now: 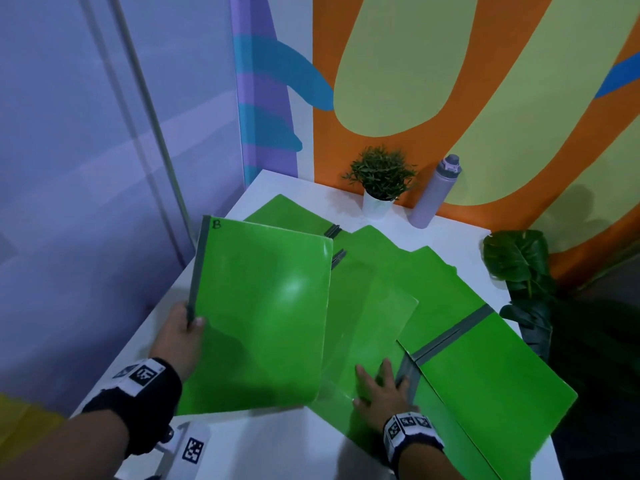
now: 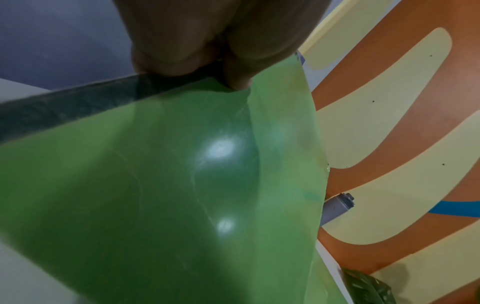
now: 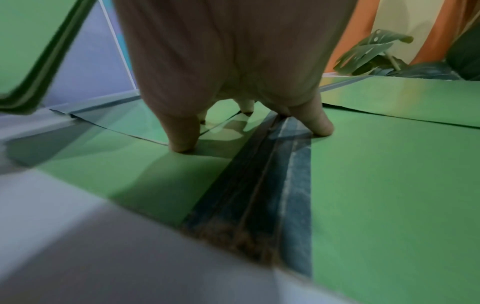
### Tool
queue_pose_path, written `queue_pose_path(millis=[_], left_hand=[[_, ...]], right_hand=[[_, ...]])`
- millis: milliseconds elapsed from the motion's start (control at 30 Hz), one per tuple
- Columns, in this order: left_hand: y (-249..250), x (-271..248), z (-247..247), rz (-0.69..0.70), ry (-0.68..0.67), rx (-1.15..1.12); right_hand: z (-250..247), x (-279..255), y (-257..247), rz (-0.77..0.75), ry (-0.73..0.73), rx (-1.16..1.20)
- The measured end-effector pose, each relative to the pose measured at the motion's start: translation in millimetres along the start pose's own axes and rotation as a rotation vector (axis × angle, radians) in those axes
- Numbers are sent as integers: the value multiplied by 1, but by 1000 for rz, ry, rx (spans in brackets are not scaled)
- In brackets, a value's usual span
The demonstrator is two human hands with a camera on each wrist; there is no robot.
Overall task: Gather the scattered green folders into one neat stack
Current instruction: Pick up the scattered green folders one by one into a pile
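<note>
Several green folders with dark grey spines lie fanned over a white table (image 1: 277, 441). My left hand (image 1: 180, 336) grips one green folder (image 1: 263, 313) by its spine near the bottom corner and holds it raised and tilted above the others; the left wrist view shows fingers (image 2: 182, 51) pinching that spine beside the folder's green cover (image 2: 155, 185). My right hand (image 1: 381, 386) rests spread on a flat folder (image 1: 367, 327) beside another folder's spine (image 1: 446, 337). In the right wrist view its fingertips (image 3: 182, 142) press the green cover by the dark spine (image 3: 262, 185).
A small potted plant (image 1: 379, 181) and a lilac bottle (image 1: 434, 192) stand at the table's back edge by the painted wall. A large dark leafy plant (image 1: 523, 271) stands off the right side. A marker card (image 1: 192, 448) lies at the front left.
</note>
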State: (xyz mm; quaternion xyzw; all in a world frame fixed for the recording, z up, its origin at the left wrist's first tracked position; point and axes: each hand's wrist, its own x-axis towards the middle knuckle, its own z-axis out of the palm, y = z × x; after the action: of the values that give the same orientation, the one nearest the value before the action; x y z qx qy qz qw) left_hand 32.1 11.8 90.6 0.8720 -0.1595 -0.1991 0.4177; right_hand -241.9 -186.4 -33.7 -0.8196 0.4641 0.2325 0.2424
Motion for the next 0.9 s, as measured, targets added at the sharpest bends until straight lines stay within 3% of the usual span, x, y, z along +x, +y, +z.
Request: queue_pose_path(millis=[367,533,700,767,900], left_hand=[[-17,4,30,-68,-206,67],[-18,-5,47,-39,-370,87],[-13,-20,74,19,-526,119],[-11,-26,85,26,-538,149],[-26,-27,104,92,-565,365]], right_hand=[[37,-80,31,-141,-29,-138],[16,-74,15,-48,171,189],[-12,-74,-14,109,106,892],[-11,-70,-7,168,169,1108],[-7,-68,16,252,304,1202]])
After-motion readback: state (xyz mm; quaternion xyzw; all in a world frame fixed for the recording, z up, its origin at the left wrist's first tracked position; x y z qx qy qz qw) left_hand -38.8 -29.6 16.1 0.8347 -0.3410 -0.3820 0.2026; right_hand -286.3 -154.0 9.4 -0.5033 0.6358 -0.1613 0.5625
